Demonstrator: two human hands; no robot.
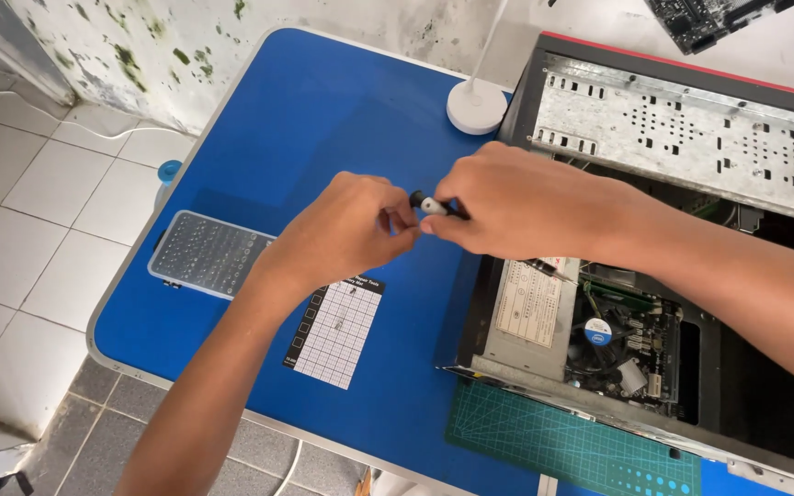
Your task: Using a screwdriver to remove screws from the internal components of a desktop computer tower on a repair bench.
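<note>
Screwdriver (431, 206), small with a black tip end and a pale grey handle, sits pinched between two bare hands above the middle of a blue surface (323, 119). Right hand (516, 204) curls closed around most of the tool, its thumb and fingers pressing on the handle so only a short piece shows. Left hand (346, 230) meets it from the other side, fingers bent inward and fingertips touching the exposed end; both hands touch each other there. Below the left wrist lies a white grid mat (337, 331) with a black edge. Just left of it rests a clear bit case (206, 254). An open computer case (673, 129) lies at the right, partly on a green cutting mat (562, 441). A round white lamp base (476, 106) stands near the far edge.
</note>
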